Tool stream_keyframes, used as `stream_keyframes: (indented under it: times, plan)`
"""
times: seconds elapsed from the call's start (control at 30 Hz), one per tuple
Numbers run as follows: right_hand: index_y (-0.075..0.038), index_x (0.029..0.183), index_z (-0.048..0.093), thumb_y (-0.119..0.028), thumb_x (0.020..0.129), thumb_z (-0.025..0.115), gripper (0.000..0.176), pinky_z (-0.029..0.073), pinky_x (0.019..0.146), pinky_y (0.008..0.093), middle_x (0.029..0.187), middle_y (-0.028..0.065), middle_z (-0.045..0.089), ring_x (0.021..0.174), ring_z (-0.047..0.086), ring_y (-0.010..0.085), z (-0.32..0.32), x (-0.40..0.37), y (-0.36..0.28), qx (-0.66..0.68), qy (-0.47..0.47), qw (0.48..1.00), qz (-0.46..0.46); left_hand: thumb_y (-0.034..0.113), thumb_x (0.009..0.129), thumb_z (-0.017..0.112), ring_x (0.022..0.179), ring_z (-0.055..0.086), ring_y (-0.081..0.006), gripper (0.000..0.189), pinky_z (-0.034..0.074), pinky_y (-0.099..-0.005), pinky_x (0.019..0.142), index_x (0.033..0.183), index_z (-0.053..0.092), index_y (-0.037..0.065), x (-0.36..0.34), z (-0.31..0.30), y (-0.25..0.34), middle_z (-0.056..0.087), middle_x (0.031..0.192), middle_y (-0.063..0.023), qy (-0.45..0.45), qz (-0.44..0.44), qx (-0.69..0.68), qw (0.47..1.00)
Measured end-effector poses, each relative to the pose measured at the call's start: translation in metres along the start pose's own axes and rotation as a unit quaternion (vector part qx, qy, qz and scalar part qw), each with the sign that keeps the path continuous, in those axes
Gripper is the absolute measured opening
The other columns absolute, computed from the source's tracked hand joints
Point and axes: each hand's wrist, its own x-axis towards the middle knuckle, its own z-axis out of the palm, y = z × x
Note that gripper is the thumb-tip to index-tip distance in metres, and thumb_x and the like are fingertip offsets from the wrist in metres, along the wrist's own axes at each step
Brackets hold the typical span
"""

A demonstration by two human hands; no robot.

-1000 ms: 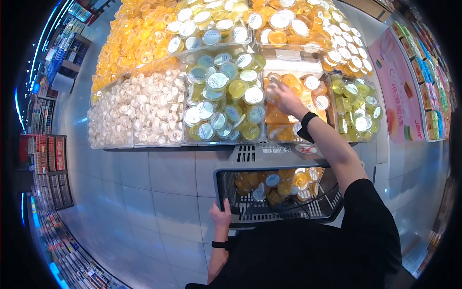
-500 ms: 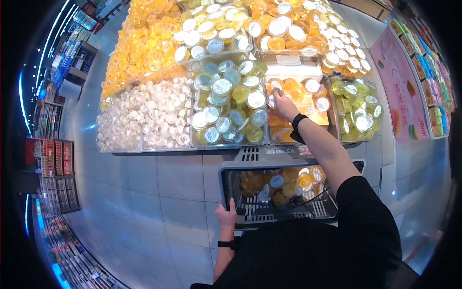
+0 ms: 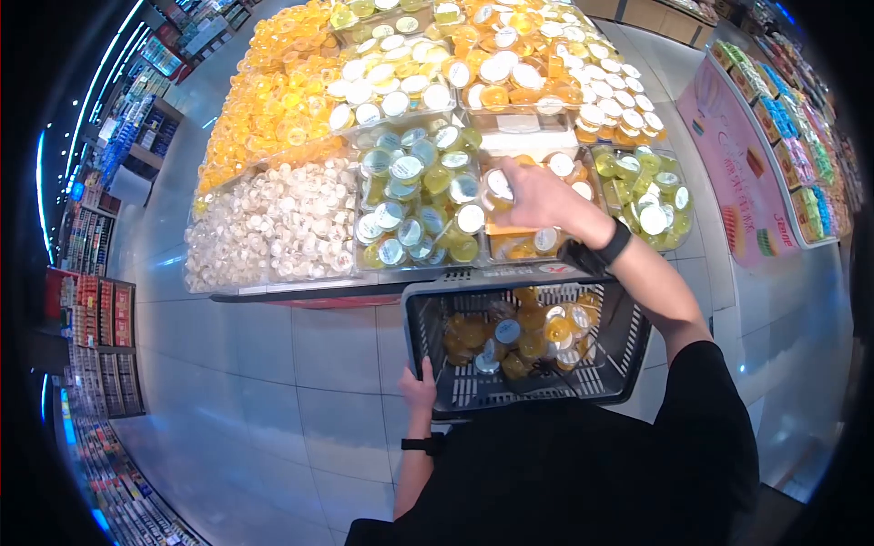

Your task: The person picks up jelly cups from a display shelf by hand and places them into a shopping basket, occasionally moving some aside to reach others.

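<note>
My left hand [image 3: 420, 389] is closed on the near left side of a dark grey shopping basket [image 3: 421, 338]. Inside the basket lie several orange jelly cups [image 3: 533, 343], some with white printed lids. My right hand [image 3: 549, 198] reaches into a bin of orange jelly cups on the display. Its thumb and a finger are around a white-lidded jelly cup [image 3: 498, 185]; part of the grip is blurred. More orange cups [image 3: 545, 239] lie below the hand, at the bin's front. The hand covers much of the bin.
Green jelly cups fill bins to the left [image 3: 419, 196] and right [image 3: 651, 196] of my right hand. Small white cups [image 3: 282, 214] lie further left, yellow-orange cups [image 3: 282, 77] behind. A pink-sided stand [image 3: 728, 155] is at the right, and shelves [image 3: 100, 332] at the left.
My right hand has moved forward in the bin and its fingers have spread around a cup. More cups now show at the bin's front. The view has shifted and the basket shows more fully.
</note>
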Motion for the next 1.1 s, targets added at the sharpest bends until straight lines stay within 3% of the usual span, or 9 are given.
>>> stream_keyframes:
  times: [0.2, 0.27, 0.43, 0.5, 0.6, 0.67, 0.8, 0.93, 1.1]
  plan:
    - [-0.001, 0.124, 0.047, -0.041, 0.065, 0.076, 0.076, 0.051, 0.085, 0.0418, 0.099, 0.0238, 0.064, 0.096, 0.063, 0.039, 0.04, -0.108, -0.031, 0.177, -0.17, 0.96, -0.134, 0.031, 0.089, 0.063, 0.081, 0.065, -0.0441, 0.038, 0.05, -0.0463, 0.07, 0.094, 0.063, -0.006, -0.001, -0.003, 0.007, 0.066, 0.083, -0.0265, 0.006, 0.0, 0.024, 1.0]
    - [0.003, 0.122, 0.049, -0.042, 0.065, 0.075, 0.078, 0.053, 0.083, 0.0409, 0.105, 0.0271, 0.064, 0.096, 0.065, 0.0376, 0.092, -0.117, -0.031, 0.135, -0.27, 0.953, 0.032, 0.031, 0.089, 0.063, 0.081, 0.065, -0.044, 0.037, 0.05, -0.0462, 0.07, 0.094, 0.063, -0.006, 0.002, -0.002, 0.008, 0.066, 0.083, -0.0264, 0.01, 0.009, 0.026, 1.0]
    - [0.007, 0.118, 0.05, -0.049, 0.065, 0.078, 0.082, 0.055, 0.078, 0.0386, 0.105, 0.0264, 0.065, 0.093, 0.067, 0.0341, 0.199, -0.116, 0.01, 0.129, -0.223, 0.946, 0.198, 0.031, 0.09, 0.062, 0.082, 0.065, -0.0437, 0.037, 0.051, -0.0459, 0.072, 0.095, 0.063, -0.005, 0.001, -0.003, 0.003, 0.067, 0.084, -0.0265, -0.007, 0.003, 0.012, 1.0]
    - [0.007, 0.121, 0.049, -0.05, 0.066, 0.077, 0.084, 0.054, 0.082, 0.0377, 0.107, 0.0261, 0.064, 0.097, 0.065, 0.034, 0.22, -0.113, 0.016, 0.176, -0.208, 0.937, 0.22, 0.027, 0.091, 0.062, 0.072, 0.068, -0.0302, 0.031, 0.051, -0.0393, 0.067, 0.097, 0.065, -0.004, 0.001, 0.001, -0.003, 0.068, 0.075, -0.017, 0.008, 0.02, 0.022, 1.0]
    - [0.006, 0.126, 0.048, -0.052, 0.067, 0.079, 0.088, 0.049, 0.09, 0.0359, 0.118, 0.0262, 0.06, 0.107, 0.061, 0.0334, 0.276, -0.106, 0.038, 0.263, -0.175, 0.926, 0.206, 0.027, 0.091, 0.062, 0.072, 0.068, -0.03, 0.032, 0.051, -0.0388, 0.067, 0.098, 0.065, -0.004, 0.002, 0.001, 0.0, 0.068, 0.075, -0.0168, 0.001, 0.015, 0.023, 1.0]
    - [0.003, 0.126, 0.05, -0.046, 0.068, 0.081, 0.082, 0.046, 0.095, 0.0369, 0.128, 0.0264, 0.054, 0.114, 0.056, 0.0328, 0.275, -0.106, 0.03, 0.465, -0.238, 0.833, 0.183, 0.027, 0.091, 0.062, 0.073, 0.068, -0.0311, 0.033, 0.051, -0.0396, 0.068, 0.097, 0.065, -0.004, 0.001, 0.0, 0.003, 0.068, 0.076, -0.0177, 0.001, 0.015, 0.021, 1.0]
    - [0.0, 0.119, 0.058, -0.035, 0.076, 0.079, 0.059, 0.05, 0.09, 0.0344, 0.112, 0.0176, 0.065, 0.104, 0.063, 0.0263, 0.243, -0.123, 0.017, 0.203, -0.042, 0.977, 0.05, 0.03, 0.09, 0.061, 0.084, 0.066, -0.0425, 0.037, 0.05, -0.0451, 0.074, 0.103, 0.063, -0.005, 0.0, -0.004, 0.015, 0.067, 0.087, -0.0259, -0.008, 0.001, 0.012, 1.0]
    - [-0.003, 0.112, 0.062, -0.039, 0.076, 0.078, 0.053, 0.054, 0.072, 0.0306, 0.095, 0.0148, 0.069, 0.081, 0.067, 0.0199, 0.092, -0.116, 0.004, 0.316, -0.224, 0.921, -0.044, 0.03, 0.09, 0.061, 0.083, 0.066, -0.0427, 0.037, 0.05, -0.0451, 0.073, 0.104, 0.063, -0.005, 0.001, 0.003, -0.003, 0.067, 0.087, -0.0257, 0.014, 0.009, 0.053, 0.998]
    - [-0.005, 0.101, 0.063, -0.025, 0.076, 0.081, 0.037, 0.049, 0.065, 0.0264, 0.083, 0.0023, 0.065, 0.074, 0.06, 0.0093, -0.017, -0.079, 0.064, 0.376, -0.05, 0.925, -0.001, 0.029, 0.09, 0.062, 0.077, 0.066, -0.0394, 0.035, 0.05, -0.0439, 0.07, 0.097, 0.063, -0.006, 0.001, 0.001, 0.0, 0.067, 0.082, -0.0235, 0.005, 0.006, 0.038, 0.999]
